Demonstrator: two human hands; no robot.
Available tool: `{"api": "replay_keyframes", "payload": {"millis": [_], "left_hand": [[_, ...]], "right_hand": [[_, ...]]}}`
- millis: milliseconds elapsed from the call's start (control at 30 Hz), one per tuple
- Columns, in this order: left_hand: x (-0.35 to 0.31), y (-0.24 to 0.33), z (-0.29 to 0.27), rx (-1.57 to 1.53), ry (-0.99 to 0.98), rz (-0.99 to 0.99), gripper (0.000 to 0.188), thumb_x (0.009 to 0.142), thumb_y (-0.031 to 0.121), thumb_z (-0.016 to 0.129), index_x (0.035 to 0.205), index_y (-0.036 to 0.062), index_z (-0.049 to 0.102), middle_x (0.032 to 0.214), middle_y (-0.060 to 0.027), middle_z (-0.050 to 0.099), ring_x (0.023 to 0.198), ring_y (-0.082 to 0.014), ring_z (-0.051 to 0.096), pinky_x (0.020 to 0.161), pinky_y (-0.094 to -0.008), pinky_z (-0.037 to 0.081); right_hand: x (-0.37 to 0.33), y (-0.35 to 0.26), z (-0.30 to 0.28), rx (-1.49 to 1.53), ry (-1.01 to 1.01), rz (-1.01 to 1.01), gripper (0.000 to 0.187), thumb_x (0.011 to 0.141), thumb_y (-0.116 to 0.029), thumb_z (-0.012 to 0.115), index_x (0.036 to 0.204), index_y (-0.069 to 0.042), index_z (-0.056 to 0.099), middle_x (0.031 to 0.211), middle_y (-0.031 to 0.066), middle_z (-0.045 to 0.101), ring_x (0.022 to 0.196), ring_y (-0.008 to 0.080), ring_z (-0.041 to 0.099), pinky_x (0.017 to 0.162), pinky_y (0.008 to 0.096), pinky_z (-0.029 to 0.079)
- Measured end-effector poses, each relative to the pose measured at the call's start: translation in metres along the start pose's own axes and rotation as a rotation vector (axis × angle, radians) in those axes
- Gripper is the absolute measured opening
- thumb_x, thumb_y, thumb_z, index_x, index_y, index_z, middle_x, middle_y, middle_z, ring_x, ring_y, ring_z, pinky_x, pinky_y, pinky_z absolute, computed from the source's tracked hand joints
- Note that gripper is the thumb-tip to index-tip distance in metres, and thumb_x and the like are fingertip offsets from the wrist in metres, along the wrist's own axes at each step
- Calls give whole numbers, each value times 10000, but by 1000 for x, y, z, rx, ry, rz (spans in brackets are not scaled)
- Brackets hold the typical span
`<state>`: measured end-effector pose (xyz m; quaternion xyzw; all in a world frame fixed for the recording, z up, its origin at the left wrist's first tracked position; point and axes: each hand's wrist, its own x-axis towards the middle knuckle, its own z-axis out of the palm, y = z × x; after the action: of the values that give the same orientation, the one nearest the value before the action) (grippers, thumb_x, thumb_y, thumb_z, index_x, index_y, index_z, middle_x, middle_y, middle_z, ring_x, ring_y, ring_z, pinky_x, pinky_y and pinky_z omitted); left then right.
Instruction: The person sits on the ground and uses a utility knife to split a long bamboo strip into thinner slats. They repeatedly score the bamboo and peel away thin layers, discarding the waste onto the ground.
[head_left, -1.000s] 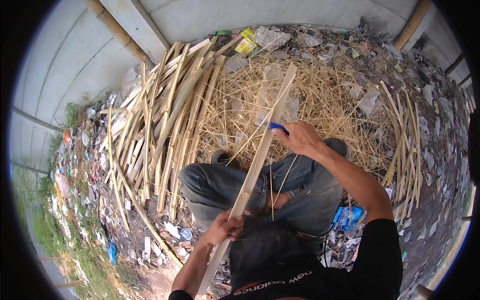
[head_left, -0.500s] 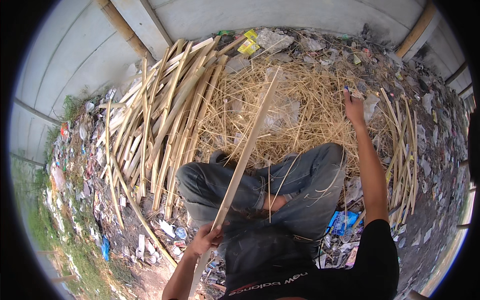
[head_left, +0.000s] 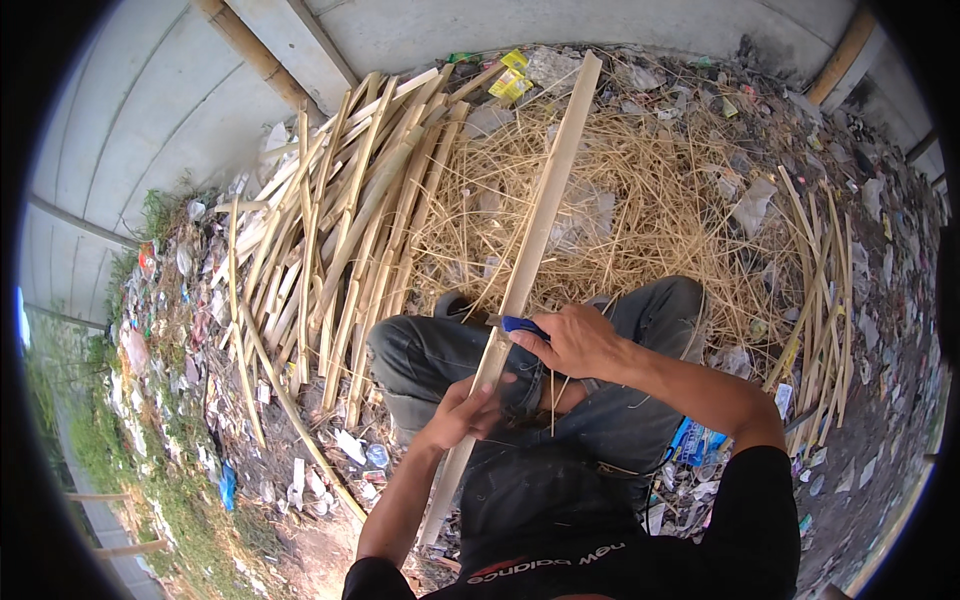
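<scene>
A long, pale split bamboo strip [head_left: 547, 195] slants across my lap, its far end over the straw-like shavings and its near end beside my left hip. Around its lower half my left hand [head_left: 463, 412] is closed, with the thumb on top. My right hand [head_left: 582, 342] grips a blue-handled knife [head_left: 522, 324], likely a utility cutter. Its short blade lies across the strip, just beyond my left hand. Most of the handle is hidden in my fingers.
A big heap of split bamboo strips [head_left: 345, 225] lies at the left. Thin curly shavings [head_left: 650, 190] cover the ground ahead of my crossed legs [head_left: 420, 360]. Narrower slats [head_left: 822, 300] lie at the right, amid litter. A pale panel wall [head_left: 650, 30] stands behind.
My right hand has swung in from far out on the right, bringing the knife onto the bamboo strip. My left hand and the strip have shifted slightly up and right.
</scene>
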<state>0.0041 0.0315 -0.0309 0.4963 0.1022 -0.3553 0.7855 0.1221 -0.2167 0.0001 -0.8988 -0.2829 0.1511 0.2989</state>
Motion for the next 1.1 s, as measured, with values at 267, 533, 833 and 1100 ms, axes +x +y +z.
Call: {"api": "replay_keyframes", "payload": {"millis": [267,533,833,1100], "left_hand": [[0,-8,1,-151,-36,-76,391,1119,284,545,1410,24,537,813,31,397,581,-61,360,482,-231,306],[-45,-39,-5,-177,-104,-218,396,1102,239,572,1420,7,532,821,24,383,589,-64,354,491,-225,288],[-115,-47,-30,-57,-95,-376,410,1112,203,548,1467,-2,528,763,61,351,594,-55,337,514,-237,263],[-106,-43,-34,-241,165,-179,384,1061,239,637,1309,-53,618,748,17,410,518,-51,338,439,-238,253]], "right_hand": [[13,31,12,-82,79,-52,587,1036,-571,549,879,-44,754,666,244,676,656,442,700,615,527,555],[40,152,-54,-161,253,381,691,1073,-603,470,796,-12,698,649,197,638,657,407,663,634,524,498],[-13,329,-140,5,766,970,860,1072,-671,341,871,75,719,852,317,700,851,506,661,852,593,477],[-43,313,-158,-22,798,639,820,1060,-681,430,725,51,585,607,177,523,601,315,502,660,497,415]]}}
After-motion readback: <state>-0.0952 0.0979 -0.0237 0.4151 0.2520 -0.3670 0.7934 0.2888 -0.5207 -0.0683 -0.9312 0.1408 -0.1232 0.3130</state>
